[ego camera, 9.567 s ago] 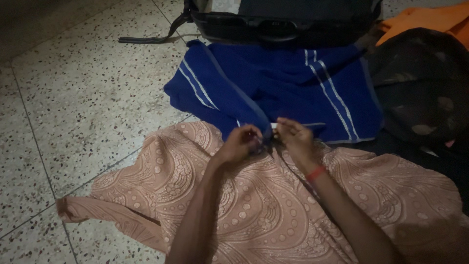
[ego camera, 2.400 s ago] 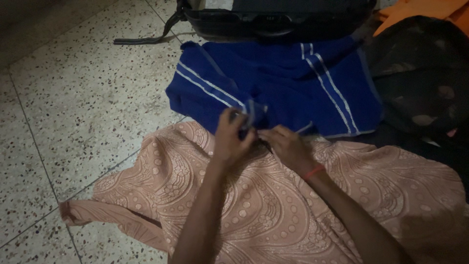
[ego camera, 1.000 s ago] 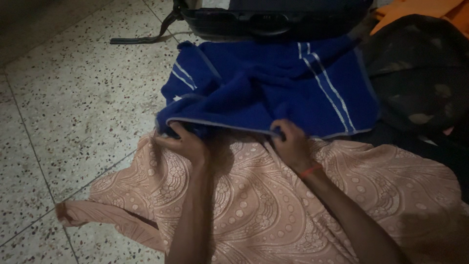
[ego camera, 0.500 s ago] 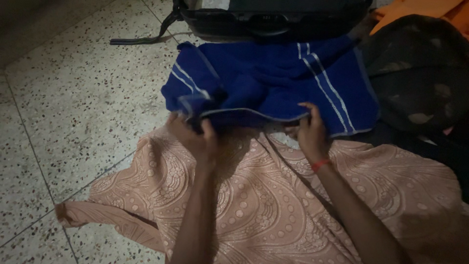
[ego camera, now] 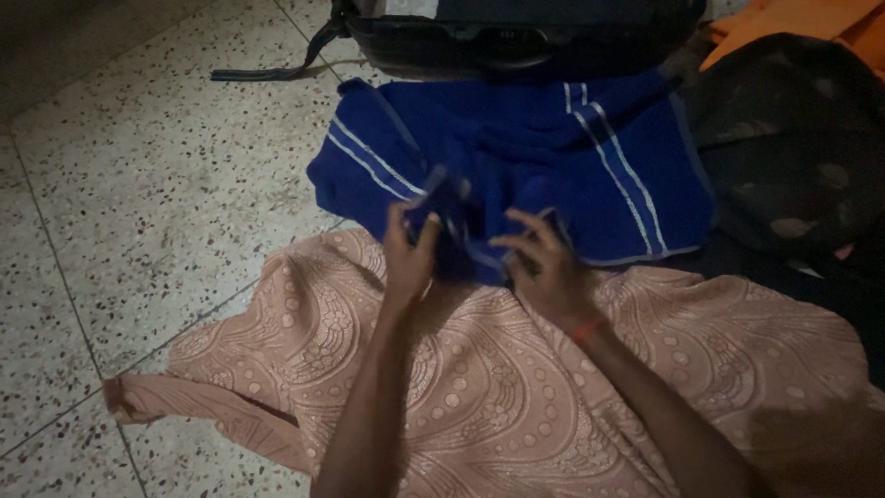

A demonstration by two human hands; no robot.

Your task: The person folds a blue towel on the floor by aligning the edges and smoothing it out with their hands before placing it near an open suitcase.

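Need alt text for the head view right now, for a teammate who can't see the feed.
Both hands, left hand and right hand, pinch the near edge of a blue cloth with white stripes, above a peach patterned garment spread on a speckled floor. A dark bag lies beyond.

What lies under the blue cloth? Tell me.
The blue cloth lies on the speckled floor, its near edge over the pink dress. Anything else beneath is covered.
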